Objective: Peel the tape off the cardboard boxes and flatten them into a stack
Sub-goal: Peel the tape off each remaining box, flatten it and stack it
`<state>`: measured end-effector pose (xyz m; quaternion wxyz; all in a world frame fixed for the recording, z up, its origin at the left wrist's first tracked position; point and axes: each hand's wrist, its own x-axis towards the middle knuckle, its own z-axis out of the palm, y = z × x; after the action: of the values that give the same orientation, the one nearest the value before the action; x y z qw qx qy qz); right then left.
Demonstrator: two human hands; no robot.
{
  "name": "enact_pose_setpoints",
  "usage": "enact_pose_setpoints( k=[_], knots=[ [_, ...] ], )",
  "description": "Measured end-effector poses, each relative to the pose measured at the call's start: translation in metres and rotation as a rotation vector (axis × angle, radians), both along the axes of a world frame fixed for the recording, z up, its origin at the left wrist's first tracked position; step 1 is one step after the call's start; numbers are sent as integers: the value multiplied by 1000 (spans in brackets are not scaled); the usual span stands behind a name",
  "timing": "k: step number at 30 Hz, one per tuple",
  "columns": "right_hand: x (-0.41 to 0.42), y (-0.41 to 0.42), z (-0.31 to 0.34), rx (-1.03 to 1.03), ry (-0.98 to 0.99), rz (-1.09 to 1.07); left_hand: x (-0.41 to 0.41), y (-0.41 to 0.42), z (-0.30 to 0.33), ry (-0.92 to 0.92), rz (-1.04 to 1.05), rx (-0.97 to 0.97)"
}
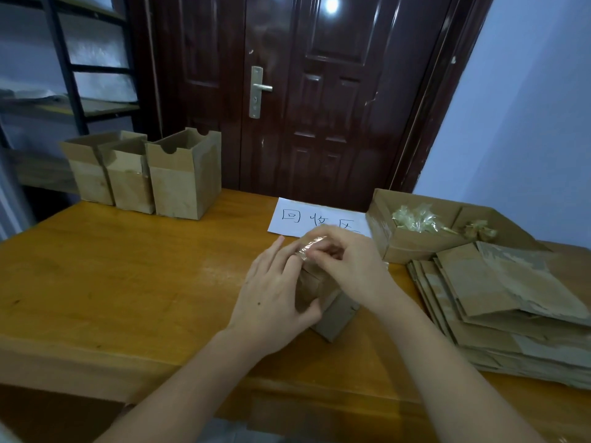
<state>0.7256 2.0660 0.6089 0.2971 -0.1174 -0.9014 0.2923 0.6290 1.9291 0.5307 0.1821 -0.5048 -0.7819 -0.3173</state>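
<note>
1. While braced against the left side of a small cardboard box [332, 310] standing on the tabletop [128, 266], left hand [275, 295]: long fingers [289, 266] straight along the box side, thumb against its near face.
2. Over the box top, right hand [348, 266]: fingers curled, pinching a strip of clear tape [308, 247] that rises off the top edge, just beside the left fingertips.
3. Just beyond both hands, flat on the tabletop: white sheet of paper [294, 215] with handwritten characters, partly hidden by the right hand.
4. Right of the right hand, near: stack of flattened boxes [499, 302], slightly fanned, near the tabletop's right edge.
5. Beyond that stack, right of the fingers: open cardboard tray [412, 244] holding crumpled balls of tape [415, 219].
6. Well away, far left of the left hand: three open boxes [182, 180] upright in a touching row at the tabletop's back edge.
7. Behind everything: dark door [319, 91] with metal handle [260, 87]; shelving [70, 75] at far left.
</note>
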Motion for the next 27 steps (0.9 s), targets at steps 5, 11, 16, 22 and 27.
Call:
enact_pose_setpoints(
  k=[5,11,16,22,27],
  knots=[
    [-6,2,13,-118,-187,-6,-3,-2,0,22,32,3],
    [-15,-4,23,-174,-260,-85,-6,-1,-1,-1,27,-39],
    [-24,-9,25,-90,-252,-229,-13,-2,5,75,23,-75],
    [-28,-16,8,421,-133,-292,-15,-3,18,30,-21,-61],
    [-24,-13,9,-44,-110,-147,-16,-9,12,-4,-72,-46]
  ],
)
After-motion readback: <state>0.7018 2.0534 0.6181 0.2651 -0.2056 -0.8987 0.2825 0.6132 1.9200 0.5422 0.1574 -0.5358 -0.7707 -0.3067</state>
